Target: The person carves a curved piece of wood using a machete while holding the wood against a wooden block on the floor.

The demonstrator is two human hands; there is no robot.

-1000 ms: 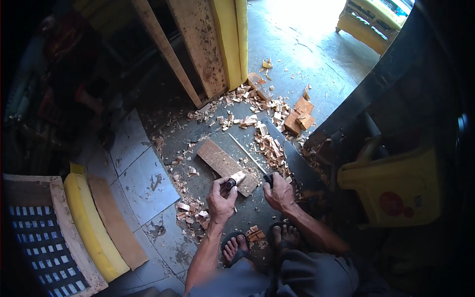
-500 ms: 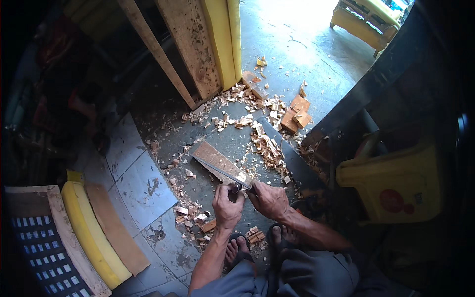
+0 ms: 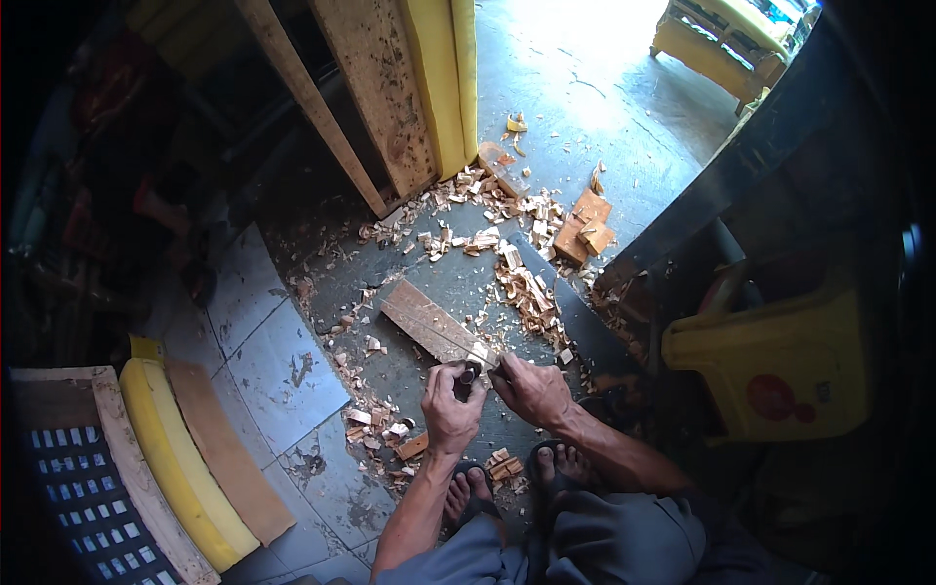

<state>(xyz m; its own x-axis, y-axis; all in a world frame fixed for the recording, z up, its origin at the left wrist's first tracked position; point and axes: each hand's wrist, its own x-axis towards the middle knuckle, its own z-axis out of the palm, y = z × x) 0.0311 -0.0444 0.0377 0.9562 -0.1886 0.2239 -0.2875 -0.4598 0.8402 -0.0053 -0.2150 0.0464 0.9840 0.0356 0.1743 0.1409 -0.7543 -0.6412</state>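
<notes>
My left hand [image 3: 450, 414] is closed around a small dark round piece [image 3: 468, 375], its end showing between thumb and fingers; its kind is unclear. Right beside it, my right hand [image 3: 536, 395] grips the near end of a long thin metal tool [image 3: 450, 341], a file or narrow blade. The tool points away to the left, over a flat wooden board [image 3: 421, 314] lying slanted on the floor. Whether it touches the board or the dark piece, I cannot tell. A pale bit of wood [image 3: 479, 351] shows at the board's near end.
Wood shavings [image 3: 526, 292] and offcuts [image 3: 585, 224] litter the floor. A dark flat plank [image 3: 585, 327] lies to the right, near a yellow plastic stool [image 3: 770, 375]. Yellow-padded wooden frames stand at the far left; a yellow foam strip [image 3: 185, 463] lies at left.
The metal tool has turned or tilted slightly and now shows as a thinner line. Both hands have shifted a little to the right; the board has stayed put.
</notes>
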